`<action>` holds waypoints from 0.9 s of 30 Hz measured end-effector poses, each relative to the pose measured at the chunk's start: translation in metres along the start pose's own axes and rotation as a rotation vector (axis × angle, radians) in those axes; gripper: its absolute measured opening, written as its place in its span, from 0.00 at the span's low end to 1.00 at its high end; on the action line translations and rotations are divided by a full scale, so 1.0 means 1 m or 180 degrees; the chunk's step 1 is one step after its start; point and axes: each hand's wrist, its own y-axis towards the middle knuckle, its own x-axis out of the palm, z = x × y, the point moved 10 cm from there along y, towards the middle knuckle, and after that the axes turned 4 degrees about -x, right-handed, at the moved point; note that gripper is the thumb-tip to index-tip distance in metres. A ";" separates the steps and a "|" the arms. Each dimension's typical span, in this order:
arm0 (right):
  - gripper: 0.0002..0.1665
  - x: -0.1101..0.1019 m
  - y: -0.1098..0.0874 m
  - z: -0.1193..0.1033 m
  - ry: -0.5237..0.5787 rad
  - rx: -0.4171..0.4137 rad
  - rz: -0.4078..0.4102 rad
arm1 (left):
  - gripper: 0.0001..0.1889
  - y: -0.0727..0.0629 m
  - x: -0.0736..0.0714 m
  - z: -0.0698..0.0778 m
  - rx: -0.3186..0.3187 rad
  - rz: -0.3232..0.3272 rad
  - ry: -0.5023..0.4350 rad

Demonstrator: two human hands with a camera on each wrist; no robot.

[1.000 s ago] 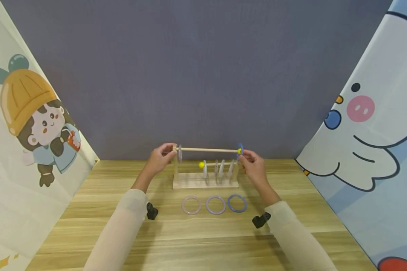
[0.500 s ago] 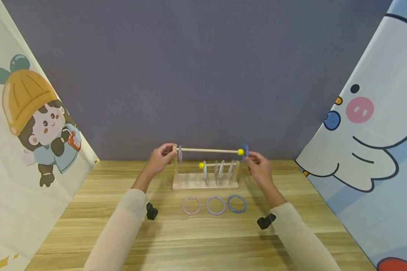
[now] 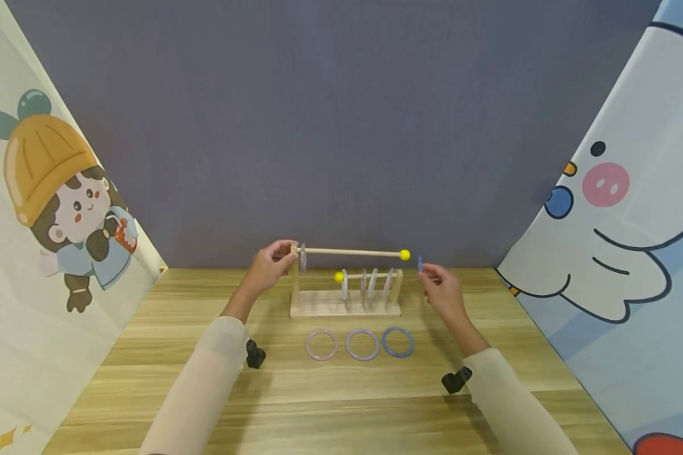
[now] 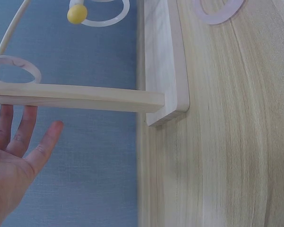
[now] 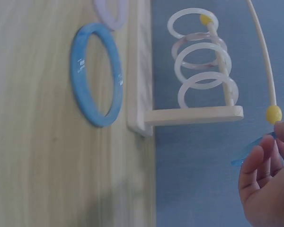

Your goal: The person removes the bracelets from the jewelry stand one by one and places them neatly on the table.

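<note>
My left hand (image 3: 269, 265) holds the top of the left post (image 4: 99, 97) of a wooden bangle stand (image 3: 341, 306). Beside that post, one pale bangle (image 3: 303, 259) hangs on the upper rod (image 3: 353, 253), which ends in a yellow ball (image 3: 405, 254). My right hand (image 3: 444, 294) pinches a blue bangle (image 5: 246, 153) between thumb and fingers, just right of the ball and apart from it. On the lower rod hang several pale bangles (image 5: 203, 66); its own yellow ball (image 3: 338, 277) points left. The left fingers' tips are partly hidden behind the post.
In front of the stand, a pink bangle (image 3: 321, 345), a lilac bangle (image 3: 362, 345) and another blue bangle (image 3: 398, 342) lie in a row on the wood-grain table (image 3: 341, 404). A grey wall panel (image 3: 341, 126) rises behind. Printed cloths flank both sides.
The right hand has drawn the blue bangle rightward, from around the upper rod's ball end to clear of it. The left hand and the stand have stayed put.
</note>
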 end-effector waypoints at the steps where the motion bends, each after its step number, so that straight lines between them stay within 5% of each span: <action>1: 0.17 0.000 -0.001 0.001 -0.0058 -0.0017 -0.0019 | 0.20 0.000 0.000 0.001 0.0007 0.0005 0.0007; 13: 0.14 -0.001 -0.016 -0.005 -0.1048 -0.0748 -0.0406 | 0.21 0.001 0.000 0.000 -0.0028 -0.0017 0.0004; 27: 0.13 0.016 -0.039 0.012 -0.1410 -0.0912 -0.1343 | 0.22 0.001 0.001 -0.002 -0.0038 -0.0020 0.0013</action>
